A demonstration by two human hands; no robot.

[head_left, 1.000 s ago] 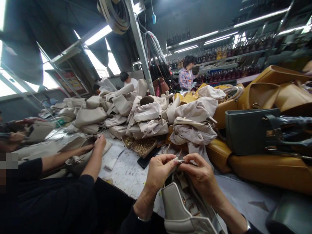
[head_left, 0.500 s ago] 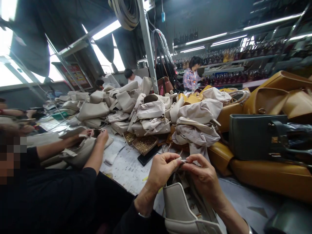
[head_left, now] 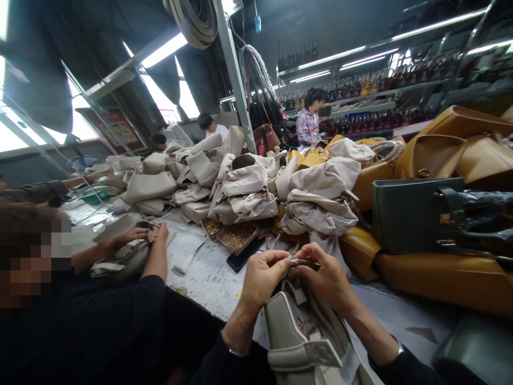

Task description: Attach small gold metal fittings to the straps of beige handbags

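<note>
A beige handbag [head_left: 286, 318] with a front tab and small metal fittings sits upright close against me. Above its opening, my left hand [head_left: 260, 278] pinches the end of a narrow beige strap [head_left: 306, 262] between thumb and fingertips. My right hand [head_left: 326, 275] grips the same strap a little to the right, its fingers bent round it. The fingertips of both hands nearly meet. They hide the spot where the strap is being held, so any small part there cannot be made out.
Beyond my hands stand a box of small brass pieces [head_left: 237, 238] and a dark phone [head_left: 244, 256]. Beige bags [head_left: 244, 182] are heaped behind; mustard bags [head_left: 441, 278] and a dark green handbag [head_left: 417, 214] lie right. A co-worker's hands [head_left: 154, 232] handle another bag at left.
My right hand has shifted slightly, and more of the strap shows between its fingers. The handbag's flap and tab sit differently. The co-worker at left has leaned in.
</note>
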